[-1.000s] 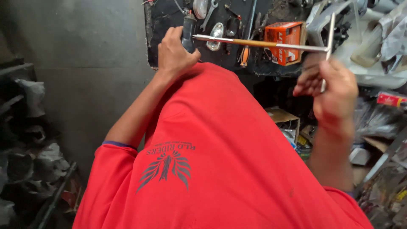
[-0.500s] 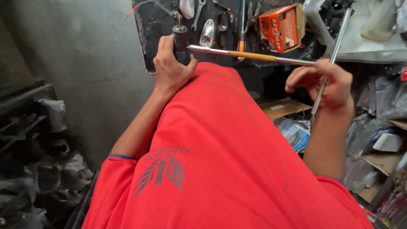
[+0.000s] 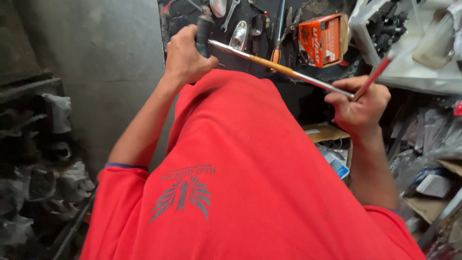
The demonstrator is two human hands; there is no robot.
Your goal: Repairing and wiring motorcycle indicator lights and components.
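Left hand (image 3: 185, 55) wrapped tight round a short dark cylindrical part (image 3: 204, 26); its grip is pressed closed on that part, up at the top of the frame over the dark counter (image 3: 308, 98).

Long T-handle wrench with a silver steel shaft and a yellow-orange band (image 3: 281, 70) runs from the dark part down and right to the right hand (image 3: 358, 108). Right hand's grip is curled closed on the red-tinted cross handle (image 3: 378, 72) where it meets the shaft; the handle tilts up and right out of the fist. Shaft sits just above the person's red shirt (image 3: 250, 183), roughly level, sloping slightly down to the right.

On the counter behind the shaft: orange cardboard box (image 3: 323, 38) on its side, pliers (image 3: 288, 29), a spanner (image 3: 230, 13), a chrome oval piece (image 3: 239, 36). White plastic crate frame (image 3: 409, 72) at upper right. Brown carton (image 3: 327, 132) and bagged clutter (image 3: 433, 144) below the right hand. Grey concrete wall (image 3: 110, 62) to the left, dark bagged parts on a shelf (image 3: 33, 159) at far left.
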